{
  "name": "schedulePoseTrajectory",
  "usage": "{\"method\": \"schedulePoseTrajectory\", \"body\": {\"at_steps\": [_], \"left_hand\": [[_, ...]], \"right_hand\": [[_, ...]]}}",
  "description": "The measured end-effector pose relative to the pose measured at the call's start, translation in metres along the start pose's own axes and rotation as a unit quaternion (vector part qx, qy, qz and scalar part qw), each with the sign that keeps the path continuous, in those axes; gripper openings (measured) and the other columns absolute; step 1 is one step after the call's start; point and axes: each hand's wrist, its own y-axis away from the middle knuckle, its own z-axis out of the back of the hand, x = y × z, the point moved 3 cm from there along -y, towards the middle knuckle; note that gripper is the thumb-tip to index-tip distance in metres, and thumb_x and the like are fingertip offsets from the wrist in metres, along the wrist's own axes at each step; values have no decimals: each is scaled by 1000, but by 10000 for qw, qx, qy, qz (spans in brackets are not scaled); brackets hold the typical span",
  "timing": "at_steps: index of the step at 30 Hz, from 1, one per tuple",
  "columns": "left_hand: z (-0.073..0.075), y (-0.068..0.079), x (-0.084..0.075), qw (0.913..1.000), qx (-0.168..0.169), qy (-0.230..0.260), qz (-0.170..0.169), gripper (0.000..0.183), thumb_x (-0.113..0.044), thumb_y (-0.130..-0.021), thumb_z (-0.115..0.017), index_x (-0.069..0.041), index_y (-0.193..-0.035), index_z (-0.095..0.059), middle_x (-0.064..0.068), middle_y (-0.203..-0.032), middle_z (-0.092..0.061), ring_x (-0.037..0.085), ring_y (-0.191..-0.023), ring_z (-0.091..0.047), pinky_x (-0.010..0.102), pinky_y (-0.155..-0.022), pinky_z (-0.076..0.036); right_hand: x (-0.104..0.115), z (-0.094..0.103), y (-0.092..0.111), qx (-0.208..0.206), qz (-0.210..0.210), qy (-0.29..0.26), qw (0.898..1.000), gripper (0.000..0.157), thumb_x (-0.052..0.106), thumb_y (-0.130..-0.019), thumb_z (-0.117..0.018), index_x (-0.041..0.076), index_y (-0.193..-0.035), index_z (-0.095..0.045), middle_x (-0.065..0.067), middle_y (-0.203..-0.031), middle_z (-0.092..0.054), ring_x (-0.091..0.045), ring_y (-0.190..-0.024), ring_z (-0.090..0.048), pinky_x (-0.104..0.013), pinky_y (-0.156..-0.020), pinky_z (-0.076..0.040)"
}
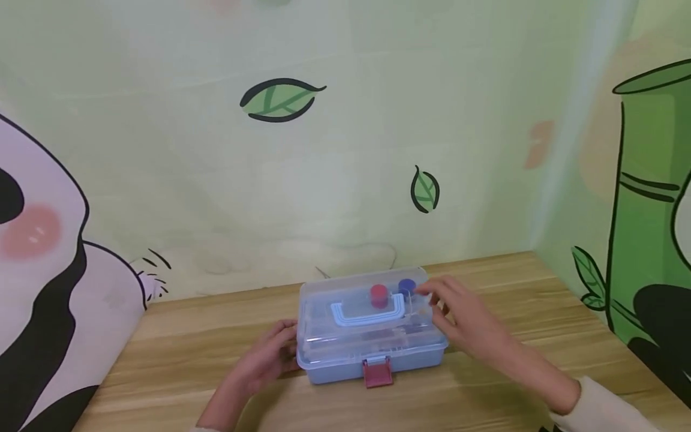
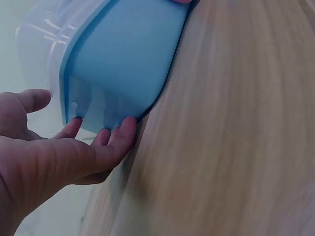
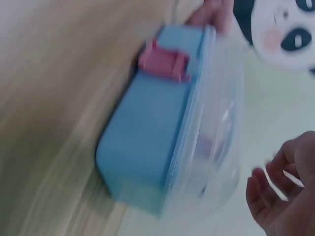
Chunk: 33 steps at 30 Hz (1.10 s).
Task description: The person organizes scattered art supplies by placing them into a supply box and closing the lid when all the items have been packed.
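On wooden table [image 1: 486,384], blue box [image 1: 372,360] sat w/ clear lid [image 1: 324,312] down, red latch [image 1: 378,372] apparently not yet undone. Left hand [image 1: 264,357] touched box's left end, fingers straight. Right hand [image 1: 464,318] hovered by lid's right edge, fingers loosely spread, gripping nothing.

Blue box [image 1: 372,360], clear lid shut, red latch [image 1: 378,372], on table.

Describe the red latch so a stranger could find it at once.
On the wooden table sits a blue box with a clear lid, between two hands. The red latch hangs at the middle of its near side, the only red part outside the box.
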Motion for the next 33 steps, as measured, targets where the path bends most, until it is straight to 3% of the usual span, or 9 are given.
{"method": "schedulePoseTrajectory", "body": {"at_steps": [3, 6, 8, 13, 17, 25, 29, 31, 33], "left_hand": [[-2, 0, 2, 9997, -183, -31, -129, 47, -28, -108, -49, 1, -140, -31, 12, -126, -51, 24, -107, -56, 40, -91, -51], [-2, -3, 1, 9989, -392, -43, -271, 41, -26, -108, -46, 1, -136, -34, 13, -128, -46, 24, -107, -52, 38, -93, -48], [-3, -3, 0, 9981, -533, -55, -301, 35, -23, -109, -45, 1, -133, -36, 13, -127, -45, 25, -107, -51, 37, -93, -48], [-6, 0, -3, 9965, -762, -144, -297, 25, -17, -108, -40, 1, -125, -38, 15, -125, -45, 27, -108, -51, 38, -90, -50], [-10, 3, -5, 9963, -834, 48, -220, 23, -13, -108, -38, 4, -124, -39, 15, -119, -47, 25, -104, -51, 39, -86, -52], [-12, 10, -6, 9964, -838, 143, -63, 32, -16, -110, -37, 9, -131, -35, 20, -125, -45, 27, -105, -53, 41, -89, -52], [-11, 13, -5, 9967, -802, 129, -71, 36, -18, -110, -41, 9, -133, -35, 19, -124, -49, 26, -105, -56, 43, -91, -53], [-9, 13, -4, 9975, -691, 149, -85, 38, -19, -110, -43, 9, -135, -35, 18, -124, -53, 25, -106, -59, 44, -92, -53], [-8, 12, -3, 9982, -558, 167, -106, 42, -22, -109, -46, 8, -136, -35, 15, -122, -56, 25, -107, -61, 45, -92, -53]], "right_hand": [[24, -11, 11, 364, 1202, 250, 9918, 33, -11, -85, -64, 9, -110, -69, 3, -99, -67, -3, -82, -58, -16, -69, -51], [39, -28, 21, 998, 1784, 383, 9781, 31, -8, -85, -65, 14, -107, -71, 8, -96, -68, 2, -83, -59, -14, -71, -50], [43, -42, 25, 1545, 1785, 439, 9707, 31, -5, -86, -66, 14, -110, -73, 7, -97, -68, 2, -84, -60, -14, -72, -50], [42, -77, 32, 2747, 1193, 633, 9520, 37, 1, -91, -66, 9, -126, -70, 0, -112, -70, -2, -93, -63, -19, -77, -53], [37, -93, 34, 3084, 835, 718, 9449, 40, 1, -91, -66, 7, -131, -67, -2, -119, -68, -4, -96, -62, -21, -77, -54], [42, -94, 31, 2898, 618, 712, 9524, 32, 14, -87, -78, 19, -116, -68, 7, -104, -58, -3, -78, -55, -21, -67, -51], [57, -85, 23, 1633, 1298, 1208, 9705, 20, 22, -90, -79, 23, -106, -68, 10, -95, -58, -3, -64, -54, -18, -53, -45], [63, -78, 17, 784, 1689, 1586, 9696, 18, 21, -89, -79, 23, -104, -70, 10, -93, -60, -5, -63, -55, -18, -51, -44], [64, -73, 11, 224, 1942, 1885, 9624, 22, 17, -86, -80, 21, -106, -73, 8, -95, -62, -8, -70, -57, -20, -55, -47]]}}
